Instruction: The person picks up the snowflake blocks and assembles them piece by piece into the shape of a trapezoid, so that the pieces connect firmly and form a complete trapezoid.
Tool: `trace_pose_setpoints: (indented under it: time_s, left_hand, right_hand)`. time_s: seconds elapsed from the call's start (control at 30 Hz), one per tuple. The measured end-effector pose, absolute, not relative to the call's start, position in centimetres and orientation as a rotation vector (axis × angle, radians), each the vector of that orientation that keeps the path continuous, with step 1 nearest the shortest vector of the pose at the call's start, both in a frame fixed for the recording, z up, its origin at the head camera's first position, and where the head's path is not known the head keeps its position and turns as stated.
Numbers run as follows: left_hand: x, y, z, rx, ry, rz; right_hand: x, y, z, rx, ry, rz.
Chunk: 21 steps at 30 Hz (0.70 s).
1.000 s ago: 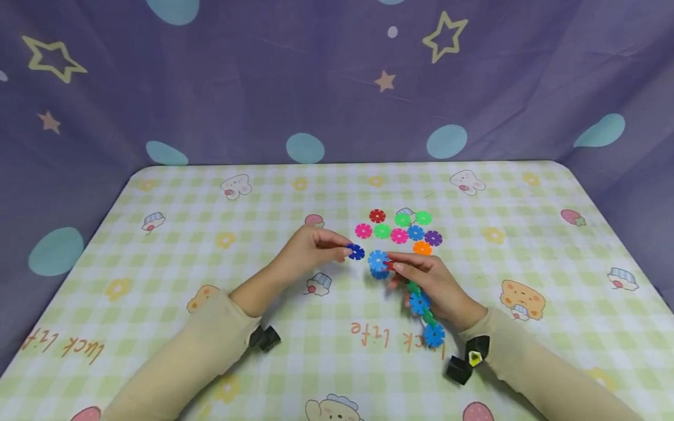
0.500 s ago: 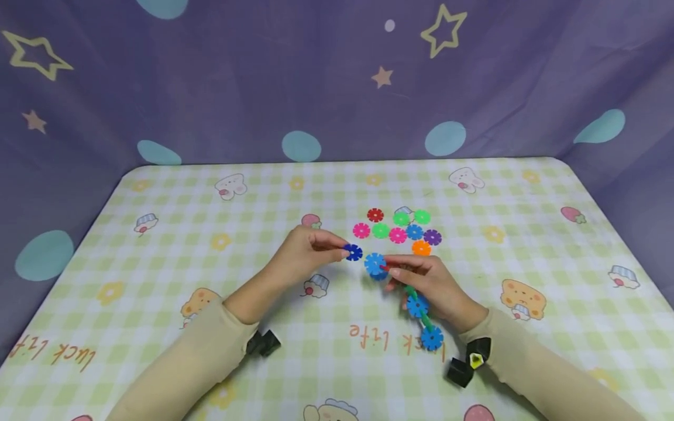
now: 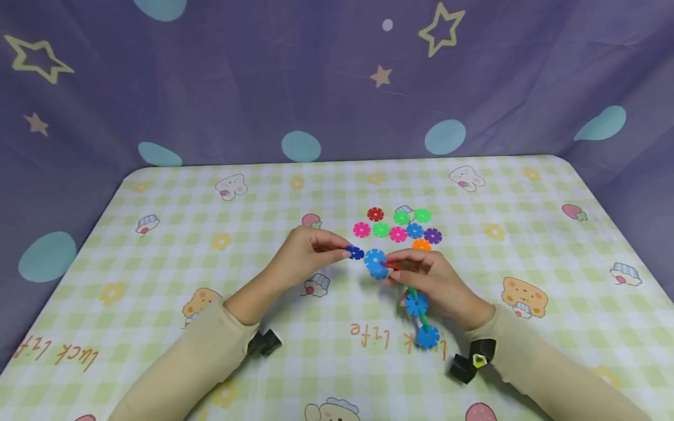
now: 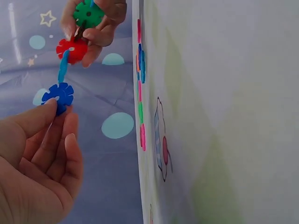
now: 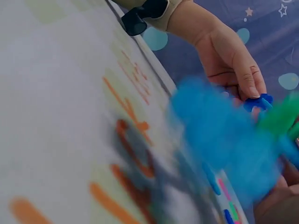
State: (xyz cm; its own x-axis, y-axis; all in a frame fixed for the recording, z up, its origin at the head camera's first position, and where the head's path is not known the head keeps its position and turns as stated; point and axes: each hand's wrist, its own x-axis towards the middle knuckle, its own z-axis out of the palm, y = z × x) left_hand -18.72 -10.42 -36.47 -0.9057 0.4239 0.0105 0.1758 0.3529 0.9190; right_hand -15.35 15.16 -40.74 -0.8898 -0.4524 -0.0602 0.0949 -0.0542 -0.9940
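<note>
My left hand pinches a dark blue notched plastic disc between thumb and forefinger. Facing it, my right hand grips a red notched disc, which is part of a chain of interlocked discs. A light blue disc sticks out of the red one toward the left hand. In the left wrist view it appears edge-on, its end right at the dark blue disc's rim. From the right hand the rest of the chain hangs down, with a green disc and blue discs, blurred in the right wrist view.
Beyond the hands, several loose discs lie flat on the checked tablecloth, among them a red disc, a purple disc and an orange disc. A purple curtain stands behind the table's far edge.
The dark blue disc has tilted from nearly face-on to flatter in the left fingers. My right hand has shifted slightly, and the hanging end of the chain has swung a little left.
</note>
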Motion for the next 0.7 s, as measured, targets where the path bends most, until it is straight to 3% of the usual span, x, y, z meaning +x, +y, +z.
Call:
trace_pose_setpoints:
  time_s: [0.3,0.7]
  left_hand:
    - [-18.27,-10.04,-36.25,0.526,2.378,1.628]
    - [-18.16,-10.05,-36.19,0.575,2.388,1.646]
  right_hand:
    - [-15.12,15.12,-39.95,-0.408,2.096,-1.962]
    - [-14.89,14.77,-40.02,-0.719,2.244,-2.054]
